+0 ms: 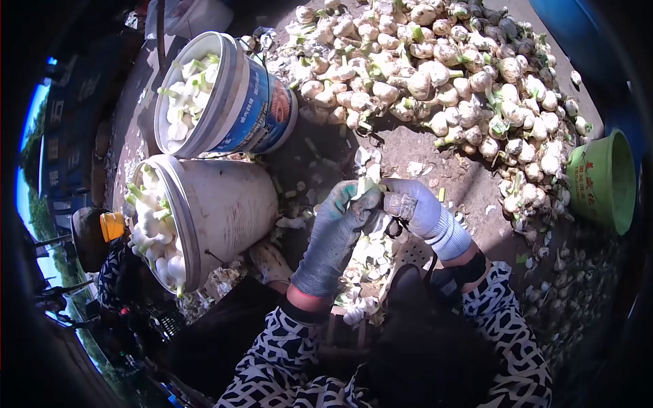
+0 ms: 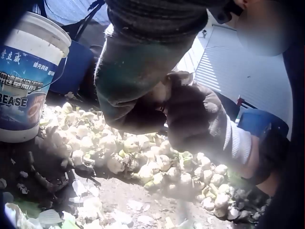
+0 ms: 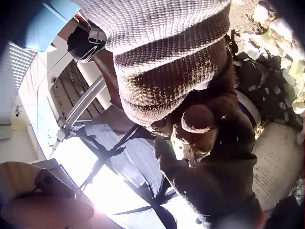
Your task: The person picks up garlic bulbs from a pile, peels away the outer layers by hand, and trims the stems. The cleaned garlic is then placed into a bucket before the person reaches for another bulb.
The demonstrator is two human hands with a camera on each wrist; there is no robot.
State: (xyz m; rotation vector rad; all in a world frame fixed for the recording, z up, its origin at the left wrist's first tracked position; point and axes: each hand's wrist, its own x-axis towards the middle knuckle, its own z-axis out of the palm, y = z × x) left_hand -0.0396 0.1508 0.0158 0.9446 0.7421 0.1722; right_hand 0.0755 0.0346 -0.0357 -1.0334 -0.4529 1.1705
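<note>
In the head view my gloved left hand (image 1: 338, 224) and gloved right hand (image 1: 420, 207) meet in front of me. The left fingers curl round a garlic bulb (image 3: 186, 149), whose pale skin shows between both gloves in the right wrist view. A pale green-white stalk (image 1: 368, 183) sticks up from the left hand's grip. My right hand pinches at the same bulb, its fingertips against the left ones. Most of the bulb is hidden by the gloves.
Unpeeled garlic lies in a large heap (image 1: 435, 75) beyond the hands. Two white buckets, a labelled one (image 1: 262, 102) and a plain one (image 1: 235, 204), tilt at the left with cleaned bulbs inside. A green bucket (image 1: 590, 180) stands at the right. Loose skins (image 1: 371, 262) litter the ground below.
</note>
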